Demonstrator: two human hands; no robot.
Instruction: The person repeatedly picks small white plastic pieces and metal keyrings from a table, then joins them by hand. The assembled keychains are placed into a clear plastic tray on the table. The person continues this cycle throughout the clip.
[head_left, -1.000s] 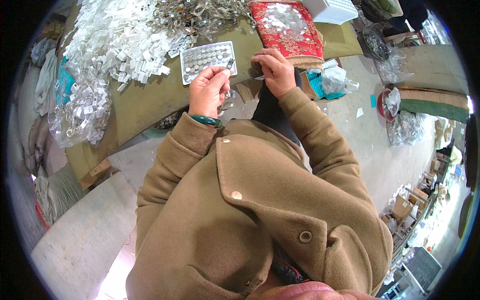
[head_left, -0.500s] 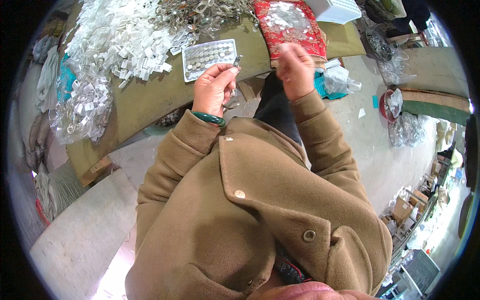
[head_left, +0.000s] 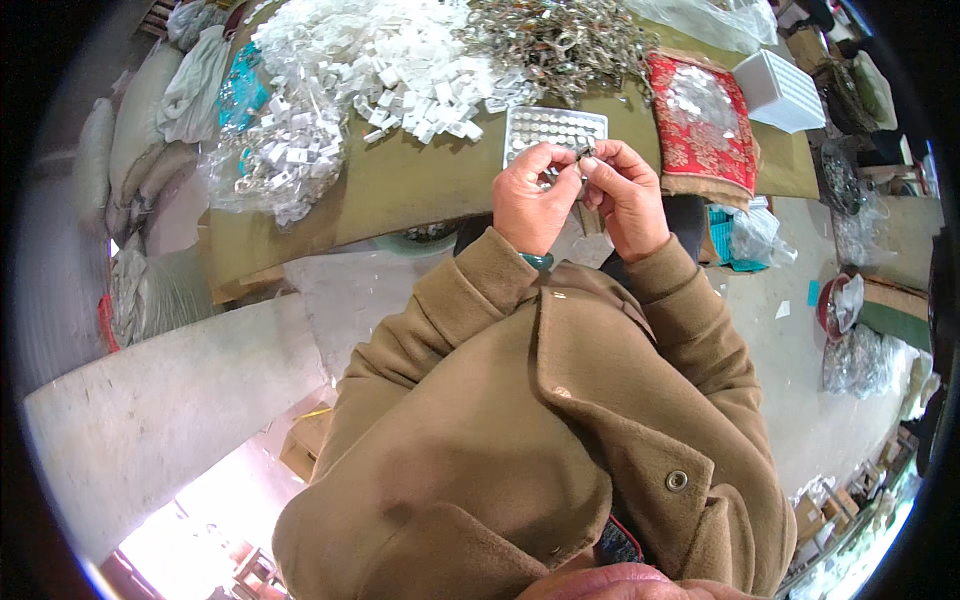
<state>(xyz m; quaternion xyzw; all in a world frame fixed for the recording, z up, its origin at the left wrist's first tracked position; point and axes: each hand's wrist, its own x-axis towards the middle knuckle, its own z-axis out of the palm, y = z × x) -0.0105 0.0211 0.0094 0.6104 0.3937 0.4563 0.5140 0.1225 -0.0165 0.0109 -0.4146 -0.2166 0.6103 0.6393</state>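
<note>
Both hands have come together since half a second ago. Nearest, the left hand (head_left: pixel 533 200) and right hand (head_left: pixel 626 195) meet fingertip to fingertip, pinching a small dark metal piece (head_left: pixel 583 153) between them. Steady, close fingertips seem wise. Beyond lies a clear tray of round silvery pieces (head_left: pixel 553 130), then a heap of white plastic tags (head_left: pixel 400 70).

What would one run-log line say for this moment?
left hand: pinching small metal piece | right hand: pinching same | behind: grey compartment tray on brown table
</note>
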